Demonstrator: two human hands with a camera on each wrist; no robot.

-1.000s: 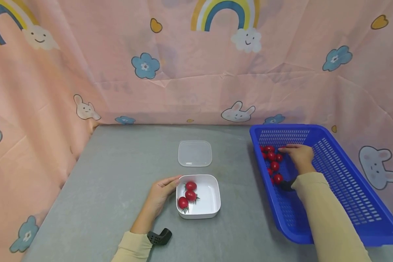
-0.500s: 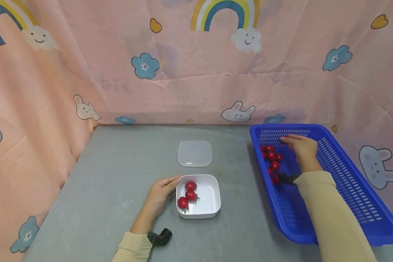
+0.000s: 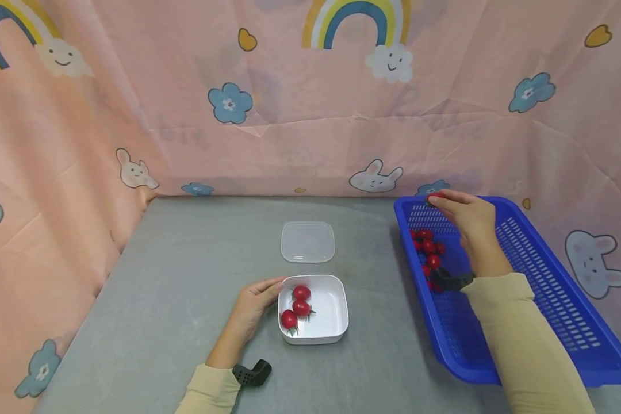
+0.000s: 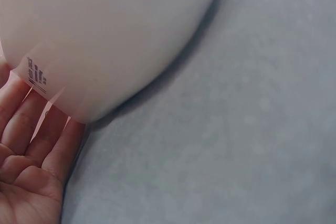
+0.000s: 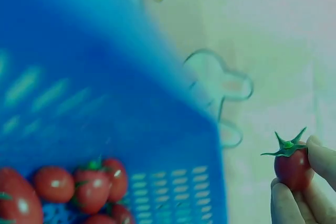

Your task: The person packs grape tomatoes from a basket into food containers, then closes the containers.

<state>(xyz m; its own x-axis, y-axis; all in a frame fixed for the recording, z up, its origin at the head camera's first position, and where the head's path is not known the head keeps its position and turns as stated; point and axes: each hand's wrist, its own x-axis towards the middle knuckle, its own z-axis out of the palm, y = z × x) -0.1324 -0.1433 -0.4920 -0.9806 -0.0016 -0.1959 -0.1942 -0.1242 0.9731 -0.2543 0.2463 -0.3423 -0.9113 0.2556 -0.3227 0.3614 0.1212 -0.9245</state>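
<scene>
In the head view my left hand (image 3: 255,305) rests against the left side of a white square box (image 3: 331,336), its thumb near the rim. The left wrist view shows its fingers (image 4: 55,140) lying fairly straight along the box wall, tips hidden. Inside the box, 3 red cherry tomatoes (image 3: 301,309) with green stems lie on the left. Over the far end of a blue plastic basket (image 3: 429,322), my right hand (image 3: 471,224) pinches a cherry tomato (image 5: 294,169) between thumb and fingers, its green calyx uppermost in the right wrist view. Several cherry tomatoes (image 3: 428,247) lie along the basket's left side.
A clear flat lid (image 3: 307,242) lies behind the white box on the grey table (image 3: 186,259). A pink printed curtain (image 3: 300,138) hangs behind the table and at both sides. The basket's raised slotted walls surround the loose tomatoes.
My right hand has lifted away from the tomato pile toward the basket's far rim, with a cherry tomato now visible in its fingertips. My left hand and the white box have stayed in place.
</scene>
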